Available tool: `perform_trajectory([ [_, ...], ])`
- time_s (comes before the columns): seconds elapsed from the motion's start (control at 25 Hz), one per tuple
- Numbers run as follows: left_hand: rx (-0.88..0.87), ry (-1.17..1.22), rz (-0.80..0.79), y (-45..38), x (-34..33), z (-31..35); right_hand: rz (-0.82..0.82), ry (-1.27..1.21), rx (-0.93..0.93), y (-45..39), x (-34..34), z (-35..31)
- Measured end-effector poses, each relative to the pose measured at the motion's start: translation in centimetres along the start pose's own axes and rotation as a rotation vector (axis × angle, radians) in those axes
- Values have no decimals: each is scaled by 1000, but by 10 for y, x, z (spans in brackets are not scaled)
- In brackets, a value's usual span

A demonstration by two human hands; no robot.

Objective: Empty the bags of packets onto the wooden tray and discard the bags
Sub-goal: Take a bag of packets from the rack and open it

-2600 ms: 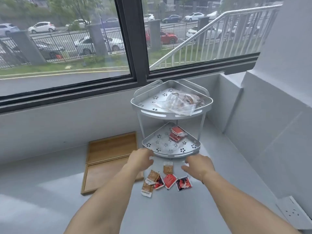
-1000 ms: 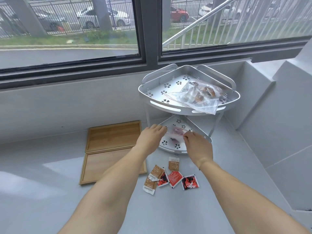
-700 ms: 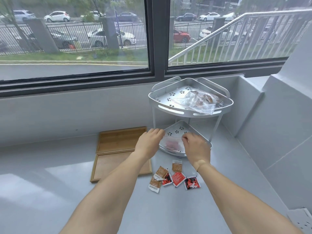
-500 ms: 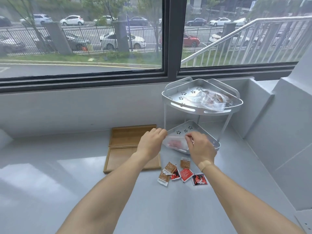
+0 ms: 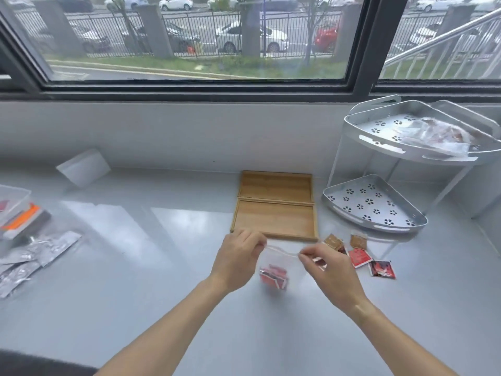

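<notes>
left hand and right hand are each pinching a top corner of the small clear plastic bag of red packets at frame centre, likely to open it, just below the empty two-compartment wooden tray.

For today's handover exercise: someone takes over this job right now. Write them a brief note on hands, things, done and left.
Left hand and right hand pinch the top corners of a clear bag of red packets, in front of the wooden tray.
Second bag lies on the rack's top shelf; lower shelf holds nothing.
Loose packets lie beside the tray.
Left: empty both bags onto the tray, discard them.
</notes>
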State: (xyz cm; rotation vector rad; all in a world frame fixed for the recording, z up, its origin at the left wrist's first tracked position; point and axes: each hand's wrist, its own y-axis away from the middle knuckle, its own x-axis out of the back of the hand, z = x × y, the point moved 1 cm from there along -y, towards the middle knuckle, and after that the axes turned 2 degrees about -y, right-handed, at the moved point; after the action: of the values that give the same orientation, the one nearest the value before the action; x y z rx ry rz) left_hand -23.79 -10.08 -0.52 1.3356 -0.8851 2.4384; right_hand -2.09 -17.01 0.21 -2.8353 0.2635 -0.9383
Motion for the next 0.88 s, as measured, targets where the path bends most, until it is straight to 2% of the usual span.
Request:
perform_trajectory([
  [0.24,50,-27,-28,43,8,-27,-110,7,17,34,-40,-17],
  [0.36,56,-14,-11,49,8,-25,-112,48,28,34,-49,-30],
  [0.48,121,-16,46,50,11,-17,-46,155,74,33,-58,-34],
  [0.52,201,10,86,51,13,-10,-4,184,90,33,-60,-33],
  [0.6,488,214,101,56,19,6,83,227,142,34,-65,-33],
  [0.72,982,662,-233,56,24,23,142,253,243,36,-70,-34],
  [0.8,1132,797,-350,55,26,27,123,270,290,41,-74,-33],
  [0.88,1175,854,-352,52,28,28,81,259,311,44,-77,-32],
])
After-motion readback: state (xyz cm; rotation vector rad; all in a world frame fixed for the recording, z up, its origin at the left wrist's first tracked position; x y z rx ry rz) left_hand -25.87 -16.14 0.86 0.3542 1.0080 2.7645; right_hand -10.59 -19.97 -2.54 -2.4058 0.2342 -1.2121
